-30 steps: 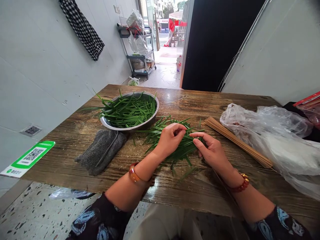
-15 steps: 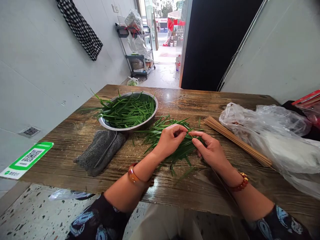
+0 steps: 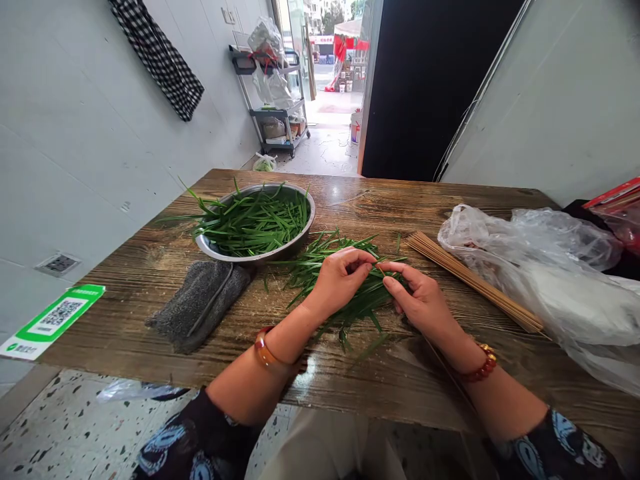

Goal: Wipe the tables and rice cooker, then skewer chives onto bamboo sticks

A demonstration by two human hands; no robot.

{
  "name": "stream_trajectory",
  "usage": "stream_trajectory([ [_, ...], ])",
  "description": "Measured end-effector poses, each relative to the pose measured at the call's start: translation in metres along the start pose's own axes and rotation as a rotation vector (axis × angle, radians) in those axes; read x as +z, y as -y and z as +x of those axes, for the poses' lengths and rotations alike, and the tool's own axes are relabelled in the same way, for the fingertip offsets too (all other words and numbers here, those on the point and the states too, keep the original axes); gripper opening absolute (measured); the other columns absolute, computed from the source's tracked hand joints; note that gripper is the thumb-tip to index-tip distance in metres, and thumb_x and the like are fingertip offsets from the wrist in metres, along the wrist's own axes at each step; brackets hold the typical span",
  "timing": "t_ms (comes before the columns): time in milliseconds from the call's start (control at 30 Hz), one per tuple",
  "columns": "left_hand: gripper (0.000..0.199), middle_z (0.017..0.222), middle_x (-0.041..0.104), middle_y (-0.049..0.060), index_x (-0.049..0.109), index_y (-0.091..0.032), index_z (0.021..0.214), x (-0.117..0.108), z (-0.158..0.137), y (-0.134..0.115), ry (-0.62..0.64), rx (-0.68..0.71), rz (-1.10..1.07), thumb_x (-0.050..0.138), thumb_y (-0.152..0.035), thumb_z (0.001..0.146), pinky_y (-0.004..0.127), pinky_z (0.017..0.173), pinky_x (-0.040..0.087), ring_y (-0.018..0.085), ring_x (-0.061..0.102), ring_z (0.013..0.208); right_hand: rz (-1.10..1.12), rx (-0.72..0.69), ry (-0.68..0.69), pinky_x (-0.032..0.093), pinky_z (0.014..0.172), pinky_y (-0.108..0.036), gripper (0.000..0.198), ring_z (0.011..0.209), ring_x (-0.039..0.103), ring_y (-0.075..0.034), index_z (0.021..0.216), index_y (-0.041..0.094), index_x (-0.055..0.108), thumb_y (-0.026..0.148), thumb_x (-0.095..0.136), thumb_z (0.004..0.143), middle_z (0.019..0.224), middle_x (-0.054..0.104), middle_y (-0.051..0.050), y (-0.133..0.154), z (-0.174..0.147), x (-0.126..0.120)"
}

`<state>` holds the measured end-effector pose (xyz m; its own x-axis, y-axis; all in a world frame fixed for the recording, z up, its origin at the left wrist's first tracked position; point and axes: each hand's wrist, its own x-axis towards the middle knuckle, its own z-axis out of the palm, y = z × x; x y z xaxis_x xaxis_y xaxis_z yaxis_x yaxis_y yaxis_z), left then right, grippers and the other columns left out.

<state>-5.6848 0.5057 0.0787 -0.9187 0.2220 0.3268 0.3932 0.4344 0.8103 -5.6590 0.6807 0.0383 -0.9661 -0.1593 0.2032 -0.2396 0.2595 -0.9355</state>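
Head camera, single, person-worn. Position: above the near edge of the brown wood-grained table. Facing: forward and down across it. Range: bare left hand and bare right hand near, over the table; bright open doorway well beyond its far edge.

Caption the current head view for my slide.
Left hand and right hand close together over loose chives, the right holding a thin skewer, near a chive-filled metal bowl.
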Motion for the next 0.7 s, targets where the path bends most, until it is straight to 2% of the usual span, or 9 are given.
stream_trajectory([
  [167, 0.012, 0.069, 0.059, -0.001, 0.070, -0.017, 0.082, 0.0003, 0.0005, 0.0000, -0.014, 0.056, 0.051, 0.059, -0.012, 0.082, 0.022, 0.061, 0.039, 0.010, 0.050, 0.065, 0.014, 0.016, -0.008, 0.039, 0.044, -0.024, 0.037, 0.045, 0.048, -0.010, 0.116, 0.018, 0.066, 0.044, 0.057, 0.090, 0.064, 0.058, 0.002, -0.0030, 0.0016, 0.0015],
  [400, 0.011, 0.071, 0.060, -0.001, 0.070, -0.016, 0.082, 0.0007, 0.0001, -0.0003, 0.001, 0.027, 0.028, 0.059, -0.012, 0.081, 0.022, 0.061, 0.039, 0.010, 0.049, 0.063, 0.117, 0.026, 0.001, 0.038, 0.044, -0.023, 0.058, 0.043, 0.047, -0.009, 0.145, 0.023, 0.044, 0.039, 0.058, 0.091, 0.058, 0.049, 0.009, 0.0043, -0.0005, 0.0015],
  [533, 0.011, 0.069, 0.060, -0.001, 0.069, -0.016, 0.083, -0.0002, -0.0002, -0.0013, 0.016, -0.016, -0.012, 0.059, -0.013, 0.081, 0.022, 0.059, 0.039, 0.010, 0.049, 0.062, 0.084, 0.004, -0.001, 0.037, 0.044, -0.022, 0.055, 0.044, 0.044, -0.009, 0.143, 0.024, 0.046, 0.037, 0.056, 0.091, 0.056, 0.046, 0.009, 0.0047, -0.0006, 0.0011],
  [700, 0.010, 0.069, 0.061, -0.001, 0.069, -0.016, 0.082, -0.0006, 0.0002, -0.0014, 0.035, -0.040, -0.045, 0.059, -0.014, 0.081, 0.021, 0.057, 0.040, 0.010, 0.051, 0.062, 0.082, -0.023, -0.013, 0.037, 0.045, -0.023, 0.050, 0.046, 0.044, -0.009, 0.138, 0.024, 0.051, 0.036, 0.057, 0.090, 0.061, 0.049, 0.008, 0.0017, 0.0000, 0.0021],
])
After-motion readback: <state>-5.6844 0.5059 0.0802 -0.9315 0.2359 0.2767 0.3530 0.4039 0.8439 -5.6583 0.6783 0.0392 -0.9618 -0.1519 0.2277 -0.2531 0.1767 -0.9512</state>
